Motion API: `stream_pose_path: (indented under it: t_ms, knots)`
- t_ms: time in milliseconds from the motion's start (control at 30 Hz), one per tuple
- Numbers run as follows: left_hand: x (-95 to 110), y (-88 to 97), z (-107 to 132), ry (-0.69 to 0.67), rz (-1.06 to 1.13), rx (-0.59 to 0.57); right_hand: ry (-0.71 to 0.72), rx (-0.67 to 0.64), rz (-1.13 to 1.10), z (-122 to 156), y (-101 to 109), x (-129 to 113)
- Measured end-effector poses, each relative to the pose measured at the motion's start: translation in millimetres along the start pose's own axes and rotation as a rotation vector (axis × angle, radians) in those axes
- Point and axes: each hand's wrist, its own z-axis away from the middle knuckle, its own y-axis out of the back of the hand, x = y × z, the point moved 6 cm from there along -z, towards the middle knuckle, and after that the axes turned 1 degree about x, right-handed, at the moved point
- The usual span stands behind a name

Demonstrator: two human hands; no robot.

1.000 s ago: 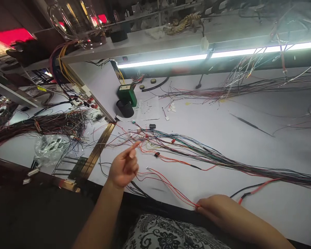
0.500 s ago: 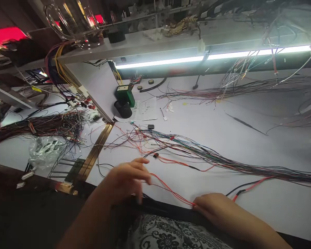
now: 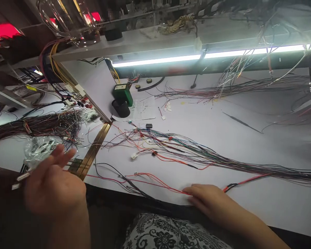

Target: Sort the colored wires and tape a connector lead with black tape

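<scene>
My left hand (image 3: 53, 181) is raised at the lower left, palm toward me, fingers stretched out and holding nothing, over the bench's dark edge near a crumpled clear bag (image 3: 38, 147). My right hand (image 3: 206, 197) rests on the white bench near the front edge, fingers pressed down on thin red wires (image 3: 160, 181) that run left from it. A long bundle of coloured wires (image 3: 209, 159) lies across the bench beyond both hands. A small white connector (image 3: 134, 156) lies loose between them.
A green box (image 3: 123, 93) and a black cylinder (image 3: 121, 108) stand at the back by a sheet of paper (image 3: 145, 108). A brass rail (image 3: 94, 150) divides the benches. More wire bundles (image 3: 41, 126) lie on the left. A strip light (image 3: 197, 55) runs under the shelf.
My left hand pulled away from the red wires and swung left to the bench edge, opening. My right hand stayed on the red wires. The view shifted slightly.
</scene>
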Motion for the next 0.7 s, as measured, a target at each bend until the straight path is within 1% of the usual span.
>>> stream_pose_path:
  t_ms: [33,67,100,133,167,200,233,267,300,333,367,400,500,567,633,667,700]
  knots:
    - [-0.3,1.4,-3.0,-0.075,-0.193,-0.052,0.027,-0.004,-0.005,-1.3,1.2,-2.2]
    - [-8.3,-0.8,-4.3,-0.081,-0.423,-0.186,0.063,-0.017,-0.002,-3.1,2.3,-3.5]
    - [-25.0,-3.7,-2.0,-0.020,-0.675,-0.394,0.095,-0.016,0.006,-5.5,4.7,-3.0]
    - [-43.4,-2.3,3.0,0.038,-0.908,-0.576,0.119,0.010,0.019,-8.4,9.3,0.0]
    - [-59.0,2.3,8.4,0.072,-1.078,-0.690,0.133,0.056,0.034,-11.7,15.5,5.7]
    - [-70.4,6.2,13.6,0.079,-1.167,-0.743,0.127,0.120,0.055,-15.4,23.4,14.3]
    - [-77.2,6.8,19.3,0.054,-1.184,-0.755,0.094,0.202,0.090,-19.1,32.7,25.5]
    - [-79.5,3.1,26.1,0.001,-1.141,-0.748,0.039,0.288,0.137,-22.7,42.5,38.4]
    - [-78.9,-4.8,35.1,-0.054,-1.060,-0.749,-0.026,0.361,0.198,-26.2,51.5,51.2]
    - [-76.5,-16.5,46.2,-0.093,-0.951,-0.773,-0.089,0.416,0.266,-30.0,59.3,62.5]
    - [-73.9,-31.0,59.3,-0.093,-0.833,-0.827,-0.141,0.448,0.330,-34.6,65.2,71.6]
    - [-71.0,-46.6,72.5,-0.055,-0.725,-0.883,-0.175,0.457,0.380,-40.1,69.2,78.0]
    - [-60.2,-96.7,114.0,0.183,-0.349,-1.086,-0.190,0.400,0.427,-60.5,72.1,84.4]
    - [-50.8,-125.8,138.9,0.295,-0.148,-1.211,-0.163,0.368,0.405,-71.7,73.2,81.6]
    - [-45.3,-148.1,159.3,0.396,0.004,-1.286,-0.142,0.371,0.379,-75.6,78.0,76.5]
    - [-45.9,-157.4,168.8,0.473,0.062,-1.310,-0.139,0.393,0.353,-73.6,82.2,73.7]
    - [-49.2,-165.7,178.2,0.590,0.116,-1.322,-0.134,0.438,0.303,-68.6,87.7,70.4]
